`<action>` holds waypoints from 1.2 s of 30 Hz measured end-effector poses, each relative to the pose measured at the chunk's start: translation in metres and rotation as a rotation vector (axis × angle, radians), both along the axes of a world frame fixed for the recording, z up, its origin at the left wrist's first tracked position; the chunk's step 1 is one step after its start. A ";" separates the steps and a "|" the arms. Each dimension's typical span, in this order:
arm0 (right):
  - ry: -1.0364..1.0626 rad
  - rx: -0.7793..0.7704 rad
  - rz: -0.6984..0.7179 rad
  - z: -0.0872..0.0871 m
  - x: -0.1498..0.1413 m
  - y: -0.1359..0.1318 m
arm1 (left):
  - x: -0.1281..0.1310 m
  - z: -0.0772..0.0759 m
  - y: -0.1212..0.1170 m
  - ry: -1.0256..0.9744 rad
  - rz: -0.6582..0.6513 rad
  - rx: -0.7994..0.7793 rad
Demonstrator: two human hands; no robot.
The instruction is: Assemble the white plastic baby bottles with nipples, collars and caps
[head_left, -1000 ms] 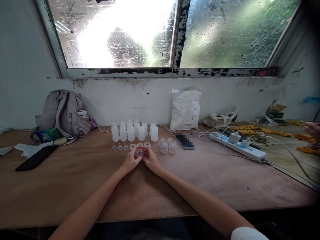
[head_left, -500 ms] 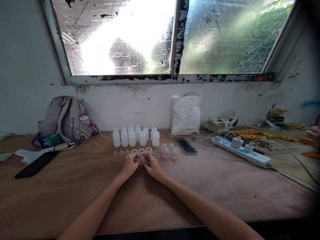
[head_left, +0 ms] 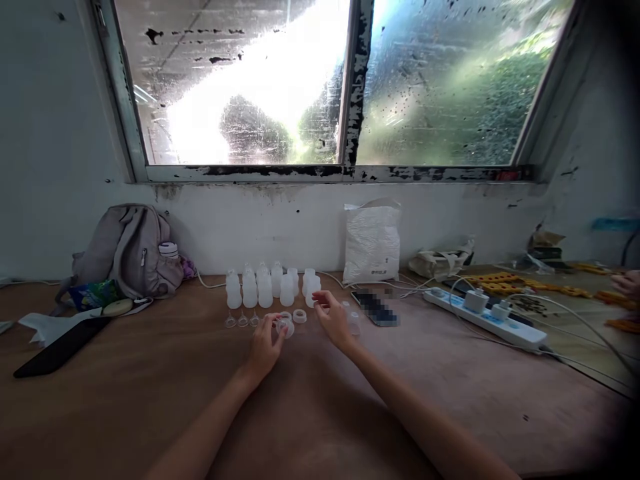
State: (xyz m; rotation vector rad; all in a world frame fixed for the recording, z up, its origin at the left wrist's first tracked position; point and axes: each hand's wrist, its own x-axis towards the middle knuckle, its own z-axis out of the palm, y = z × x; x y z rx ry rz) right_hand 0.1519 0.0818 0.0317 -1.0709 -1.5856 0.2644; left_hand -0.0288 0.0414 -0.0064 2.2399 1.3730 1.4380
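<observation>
My left hand [head_left: 267, 340] pinches a round, see-through bottle piece [head_left: 286, 328] just above the table; its exact kind is hard to make out. Behind it lie white bottle collar rings [head_left: 299, 316], partly covered by my fingers. My right hand [head_left: 331, 319] is raised with its fingers apart and nothing in them, its fingertips in front of a frosted white baby bottle [head_left: 310, 281]. Several more frosted bottles [head_left: 265, 290] stand in rows to the left, some with teats on top. Loose clear teats [head_left: 243, 320] sit beside my left hand. Clear caps [head_left: 354, 323] are partly hidden behind my right hand.
To the right lie a phone [head_left: 376, 309] and a white power strip [head_left: 487, 321] with cables. A white plastic bag [head_left: 373, 243] leans on the wall. At left are a grey backpack [head_left: 133, 250] and a black flat case [head_left: 60, 348]. Another person's hand [head_left: 626, 283] shows far right.
My right hand has let go of the see-through piece and moved right, opening near the bottles. My left hand keeps hold of the piece. The camera view has tilted up slightly.
</observation>
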 end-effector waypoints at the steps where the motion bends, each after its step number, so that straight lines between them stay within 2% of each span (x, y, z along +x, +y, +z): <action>1: -0.043 0.012 -0.018 0.002 0.002 0.002 | 0.000 -0.002 0.001 0.042 -0.012 -0.023; 5: -0.223 -0.018 -0.126 0.015 0.008 0.023 | -0.003 -0.013 0.006 0.224 -0.026 -0.152; 8: -0.433 -0.080 -0.264 0.029 0.009 0.044 | -0.004 -0.015 0.006 0.229 -0.017 -0.169; 10: -0.538 -0.107 -0.304 0.037 0.008 0.057 | -0.003 -0.012 0.005 0.224 -0.020 -0.162; 15: -0.692 -0.128 -0.279 0.047 -0.003 0.086 | -0.002 -0.007 0.003 0.171 -0.029 -0.128; 21: -0.871 -0.148 -0.263 0.044 -0.019 0.116 | 0.000 -0.004 0.002 0.118 -0.008 -0.092; 28: -0.950 -0.119 -0.277 0.039 -0.021 0.128 | 0.001 -0.002 0.000 0.124 -0.006 -0.080; 36: -0.943 -0.004 -0.268 0.040 -0.016 0.117 | -0.001 0.001 0.000 0.114 0.007 -0.045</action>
